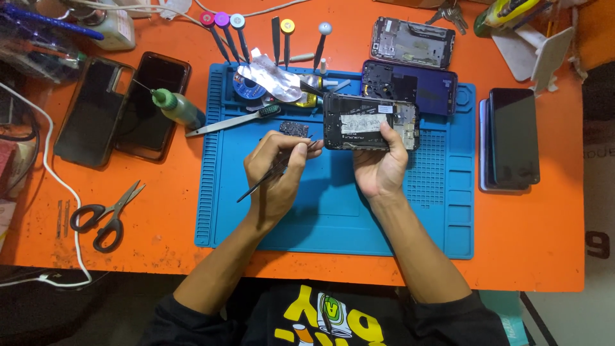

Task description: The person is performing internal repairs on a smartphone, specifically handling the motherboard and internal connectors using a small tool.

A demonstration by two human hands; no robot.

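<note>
Your right hand (379, 168) grips the opened phone (371, 122) by its stiff edges above the blue mat (333, 218), while your left hand (275, 179) pinches tweezers (277, 172) beside its light, fragile exposed boards.

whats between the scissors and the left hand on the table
In the head view, nothing lies between the scissors and the left hand holding the tweezers: only bare orange table and the ridged left edge of the blue mat.

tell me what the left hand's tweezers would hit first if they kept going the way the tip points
Most likely the opened black phone held in the right hand. The thin dark tweezers in the left hand point up and rightward, tips almost at its left edge, though height above the blue silicone mat is unclear.
</note>
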